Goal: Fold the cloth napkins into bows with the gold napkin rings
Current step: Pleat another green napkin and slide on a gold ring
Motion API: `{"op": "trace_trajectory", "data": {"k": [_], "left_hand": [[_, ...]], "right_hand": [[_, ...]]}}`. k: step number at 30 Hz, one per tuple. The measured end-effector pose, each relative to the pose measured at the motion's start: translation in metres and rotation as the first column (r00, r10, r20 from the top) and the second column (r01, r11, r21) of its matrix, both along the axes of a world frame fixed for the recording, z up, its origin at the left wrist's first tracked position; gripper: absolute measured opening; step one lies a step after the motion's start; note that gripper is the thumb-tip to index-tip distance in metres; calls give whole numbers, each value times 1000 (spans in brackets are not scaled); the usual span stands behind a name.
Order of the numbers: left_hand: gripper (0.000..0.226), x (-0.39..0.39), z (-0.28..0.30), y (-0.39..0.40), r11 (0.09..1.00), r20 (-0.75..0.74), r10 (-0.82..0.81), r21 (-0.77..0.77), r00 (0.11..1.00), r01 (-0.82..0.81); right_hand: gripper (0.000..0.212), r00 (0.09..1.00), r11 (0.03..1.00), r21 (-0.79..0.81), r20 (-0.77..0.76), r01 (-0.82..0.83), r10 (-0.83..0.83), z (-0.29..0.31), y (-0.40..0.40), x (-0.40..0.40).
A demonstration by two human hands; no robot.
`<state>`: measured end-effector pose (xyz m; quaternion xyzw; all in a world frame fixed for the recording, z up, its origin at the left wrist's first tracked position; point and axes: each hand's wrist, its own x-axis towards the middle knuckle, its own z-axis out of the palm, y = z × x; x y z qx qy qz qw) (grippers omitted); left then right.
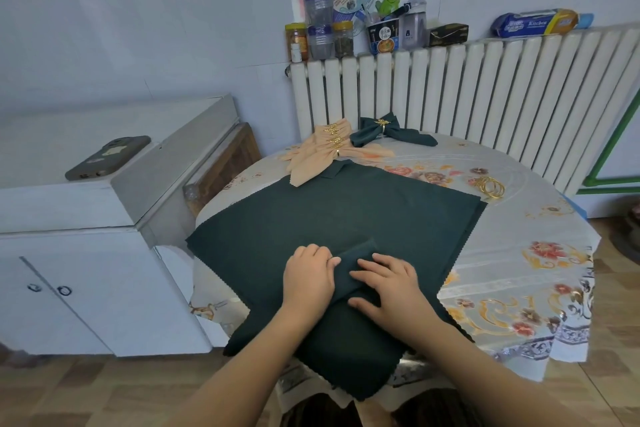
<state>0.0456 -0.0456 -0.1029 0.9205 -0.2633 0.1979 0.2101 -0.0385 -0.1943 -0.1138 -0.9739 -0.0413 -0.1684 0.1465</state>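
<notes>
white-tiled room, white radiator (485,104) behind a round surface (519,253) covered in a floral plastic cloth. white cabinet (86,218) to the left with a phone (108,158) lying on top. jars and bottles (322,31) crowd the radiator's top ledge.

dark green napkin (329,218) lies spread flat mid-surface, near corner hanging over the front edge. a fold of it is bunched up between the two hands, at the napkin's near half.

left hand (308,279): palm down on the cloth, fingers curled, fingertips pinching the left side of the raised fold. right hand (389,288): palm down, fingers spread and flat, pressing the fold's right side; not clenched, pressing rather than grasping. both forearms come in from the bottom edge, angled inward.

far side of the surface: stack of peach bow napkins (325,149) with gold rings, overlapping the green napkin's far corner. one finished green bow (384,132) just right of them. loose gold napkin rings (490,186) piled right of the napkin, apart from it.
</notes>
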Motion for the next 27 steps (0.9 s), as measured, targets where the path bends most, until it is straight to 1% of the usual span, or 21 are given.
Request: {"op": "trace_trajectory", "data": {"k": [1, 2, 4, 5, 8, 10, 12, 14, 16, 17, 18, 19, 20, 21, 22, 24, 27], "left_hand": [[36, 2, 2, 0, 1000, 24, -5, 25, 1000, 5], [39, 4, 3, 0, 998, 13, -20, 53, 1000, 20], [41, 12, 6, 1, 991, -87, -51, 117, 995, 61], [41, 16, 8, 3, 990, -128, -54, 124, 990, 70], [44, 30, 8, 5, 987, -173, -77, 125, 982, 99], [39, 32, 7, 6, 982, -163, -117, 126, 980, 138], [26, 35, 4, 6, 981, -174, -170, 60, 970, 183], [17, 37, 7, 7, 975, -168, -205, 47, 964, 216], [22, 40, 9, 8, 954, -61, -271, 113, 961, 276], [27, 39, 11, 9, 934, -51, -319, 153, 946, 323], [36, 38, 12, 11, 899, -14, -374, 242, 927, 366], [47, 34, 12, 11, 856, -56, -413, 317, 909, 409], [61, 30, 9, 11, 825, -67, -440, 365, 896, 432], [72, 26, 7, 11, 800, -123, -427, 410, 896, 438], [73, 24, 5, 13, 783, -180, -395, 448, 901, 432], [65, 26, 4, 14, 776, -210, -353, 479, 912, 411], [55, 29, 12, 12, 819, -270, -352, 375, 896, 434]], "right_hand": [[56, 999, 999, -37, 39, 17, -16, 2, -1, 1], [53, 998, 997, -67, 64, 21, -17, 1, -3, 3], [47, 992, 992, -120, 122, 25, -10, 1, -9, 8], [46, 991, 988, -151, 136, 17, 4, 2, -12, 11], [47, 985, 980, -199, 160, -29, 62, 11, -20, 17], [44, 980, 978, -191, 162, -88, 120, 13, -26, 22], [38, 968, 982, -142, 195, -128, 155, 11, -31, 24], [35, 960, 984, -104, 226, -145, 166, 7, -34, 24], [31, 956, 984, -103, 241, -146, 167, 6, -35, 25], [28, 955, 984, -107, 245, -145, 167, 5, -36, 25], [26, 956, 984, -103, 241, -147, 168, 5, -36, 26], [29, 954, 984, -104, 249, -147, 169, 4, -36, 27], [31, 954, 984, -103, 249, -143, 165, 2, -37, 28], [32, 956, 985, -108, 247, -137, 160, 2, -38, 28], [31, 957, 985, -116, 249, -127, 152, 2, -39, 28], [30, 953, 986, -120, 266, -113, 142, 4, -41, 31], [41, 940, 973, -165, 277, -159, 200, 11, -42, 35]]}}
